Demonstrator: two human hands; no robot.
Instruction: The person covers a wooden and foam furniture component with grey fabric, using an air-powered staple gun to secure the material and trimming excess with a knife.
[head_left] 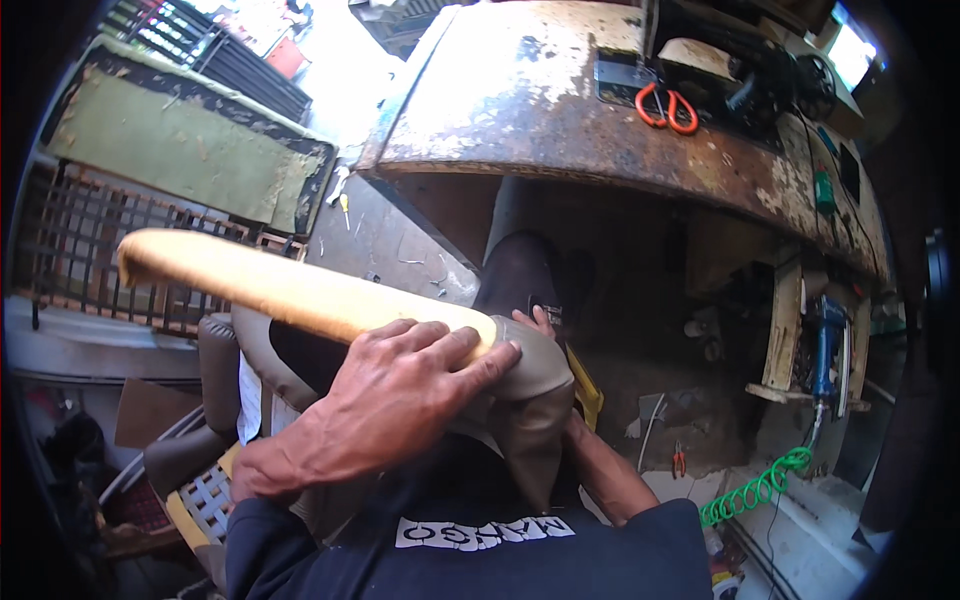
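Note:
A long yellow foam pad slants across in front of me, its far end reaching out to the left. My left hand grips its right end from above, with the thumb along the edge of a grey-brown leatherette cover. That cover is fitted over the pad's right end, and a loose flap hangs down from it toward my chest. My right hand supports the cover from behind. Only a few fingertips show past its far edge; the palm is hidden.
A worn table stands ahead, bearing orange-handled scissors and a sewing machine. To the right hang a blue air tool and a green coiled hose. Pliers lie on the floor. A green padded frame is at left.

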